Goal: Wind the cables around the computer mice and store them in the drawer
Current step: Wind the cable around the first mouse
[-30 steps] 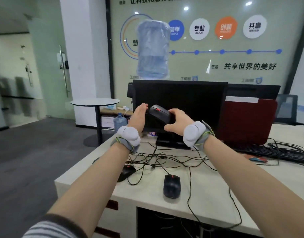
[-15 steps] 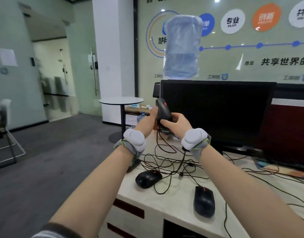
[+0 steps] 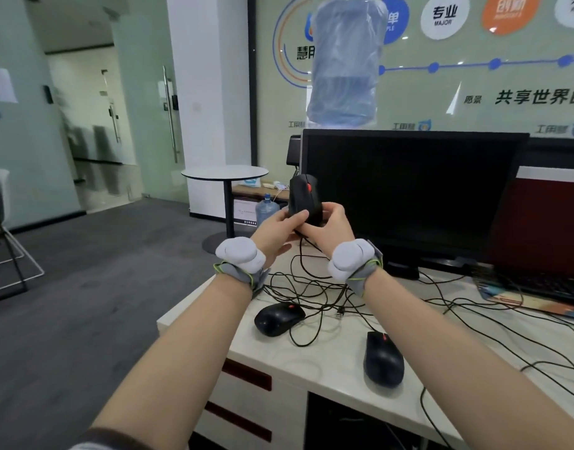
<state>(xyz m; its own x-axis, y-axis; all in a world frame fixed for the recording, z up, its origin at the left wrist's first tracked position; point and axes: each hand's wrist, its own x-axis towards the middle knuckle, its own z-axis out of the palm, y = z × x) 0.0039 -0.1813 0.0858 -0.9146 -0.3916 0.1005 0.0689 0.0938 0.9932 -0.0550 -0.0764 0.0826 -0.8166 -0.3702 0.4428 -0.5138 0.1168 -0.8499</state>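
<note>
A black mouse with a red wheel (image 3: 304, 198) stands upright in the air in front of the monitor, held from both sides. My left hand (image 3: 279, 230) grips its lower left and my right hand (image 3: 331, 227) its lower right. Its cable (image 3: 301, 258) hangs down to a tangle of black cables (image 3: 314, 292) on the desk. Two more black mice lie on the desk: one (image 3: 278, 318) under my left wrist, one (image 3: 383, 362) near the front edge. Drawer fronts with dark red handles (image 3: 246, 375) sit shut below the desk's left corner.
A black monitor (image 3: 412, 193) stands behind my hands, with a dark red folder (image 3: 551, 222) and a keyboard (image 3: 545, 287) to the right. The white desk (image 3: 327, 362) ends at left. Beyond it stand a round table (image 3: 225, 173), a water bottle (image 3: 266, 209) and a chair (image 3: 6, 235).
The view has swung left and closer. The held mouse has turned from lying flat to standing upright, and both hands have dropped to grip its lower end.
</note>
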